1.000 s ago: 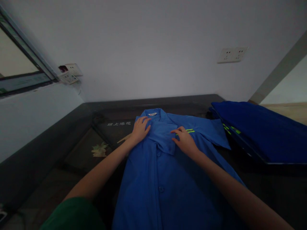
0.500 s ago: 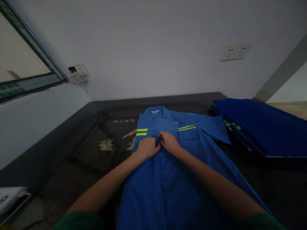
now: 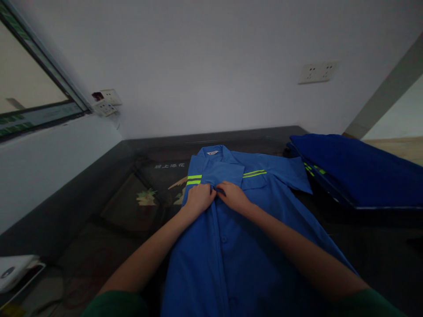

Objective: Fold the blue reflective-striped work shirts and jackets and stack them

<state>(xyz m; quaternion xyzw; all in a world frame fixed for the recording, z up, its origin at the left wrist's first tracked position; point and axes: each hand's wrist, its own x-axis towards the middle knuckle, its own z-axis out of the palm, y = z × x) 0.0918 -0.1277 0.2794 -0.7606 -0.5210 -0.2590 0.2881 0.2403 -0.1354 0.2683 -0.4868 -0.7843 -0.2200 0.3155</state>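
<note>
A blue short-sleeved work shirt (image 3: 251, 237) with yellow-green striped bands lies front up on a dark table, its collar toward the wall. At chest height on the front opening, my left hand (image 3: 200, 197) pinches the placket edge with bent fingers. Close beside it, my right hand (image 3: 233, 196) grips the same spot, fingertips almost meeting the left ones. Whatever button sits between the fingertips is hidden. Lower on the front, one shirt button (image 3: 224, 239) shows beside the loose placket edge.
Folded darker blue garments (image 3: 357, 171) with yellow-green bands are stacked at the right. The glossy dark table (image 3: 109, 189) meets the wall behind. A white device (image 3: 16, 273) stands at the lower left. Wall sockets (image 3: 318, 72) are above the table, with a window frame at the upper left.
Both hands have shifted slightly left with the placket, staying pinched at the same chest spot. The lower placket edge has moved a little, and the view has shifted slightly.
</note>
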